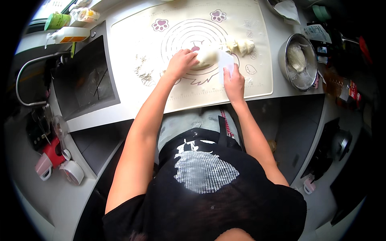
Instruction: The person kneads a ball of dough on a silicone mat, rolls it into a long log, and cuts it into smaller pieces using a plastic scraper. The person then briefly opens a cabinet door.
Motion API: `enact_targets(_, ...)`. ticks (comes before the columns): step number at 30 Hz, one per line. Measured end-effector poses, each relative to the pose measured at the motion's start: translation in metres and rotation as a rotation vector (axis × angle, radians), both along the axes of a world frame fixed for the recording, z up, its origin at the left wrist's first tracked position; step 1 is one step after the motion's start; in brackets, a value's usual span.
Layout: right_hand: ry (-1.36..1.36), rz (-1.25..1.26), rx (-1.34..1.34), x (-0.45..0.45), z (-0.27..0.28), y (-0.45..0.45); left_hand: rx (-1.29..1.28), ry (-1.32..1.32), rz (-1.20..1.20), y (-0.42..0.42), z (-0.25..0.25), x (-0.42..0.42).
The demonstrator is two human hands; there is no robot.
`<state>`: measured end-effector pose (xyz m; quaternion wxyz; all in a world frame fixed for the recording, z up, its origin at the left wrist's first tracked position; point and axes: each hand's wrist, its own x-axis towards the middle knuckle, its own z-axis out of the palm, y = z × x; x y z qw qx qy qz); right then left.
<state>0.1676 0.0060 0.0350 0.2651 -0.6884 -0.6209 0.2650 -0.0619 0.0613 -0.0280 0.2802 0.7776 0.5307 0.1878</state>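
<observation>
A pale roll of dough (208, 57) lies across the printed rings of a cream baking mat (129, 33). My left hand (182, 61) rests on the roll's left end, fingers curled over it. In my right hand (234, 82) is a translucent white dough scraper (226, 61), held upright at the roll's right end. Several cut dough pieces (242, 46) sit just beyond the scraper, to the right. Whether the blade touches the mat is hidden.
Loose flour (143, 67) is scattered on the mat's left side. A metal bowl (282, 58) at the right holds more dough (296, 57) under plastic film. At the left are a dark sink (87, 81), a curved faucet (22, 69) and a white pump bottle (71, 35).
</observation>
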Motion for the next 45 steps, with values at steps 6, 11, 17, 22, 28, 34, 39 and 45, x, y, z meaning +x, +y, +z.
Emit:
enact_targets(6,-0.286,0.173,0.137,-0.044,0.013,0.005,0.323,-0.007,0.067,-0.036,-0.008,0.015)
enact_targets(11,-0.41,0.223,0.057,-0.06,0.007,-0.01,0.363,0.035,0.117,-0.056,-0.011,0.021)
enact_targets(17,-0.376,0.168,0.036,-0.064,-0.032,-0.02,0.343,0.036,0.125,-0.056,-0.013,0.02)
enact_targets(22,-0.333,0.176,0.021,-0.073,-0.049,0.008,0.311,0.066,0.168,-0.057,-0.014,0.022)
enact_targets(28,0.033,-0.003,-0.068,-0.036,-0.056,0.021,0.326,0.056,0.179,-0.067,0.012,0.006)
enact_targets(34,0.149,-0.235,0.03,-0.055,-0.013,0.015,0.158,0.068,0.095,-0.039,-0.002,-0.021)
enact_targets(39,-0.121,0.012,-0.011,-0.068,0.01,-0.016,0.023,-0.098,0.12,-0.02,-0.006,-0.03)
enact_targets(45,-0.261,0.107,0.011,-0.101,-0.01,-0.024,-0.005,-0.132,0.151,-0.02,-0.008,-0.03)
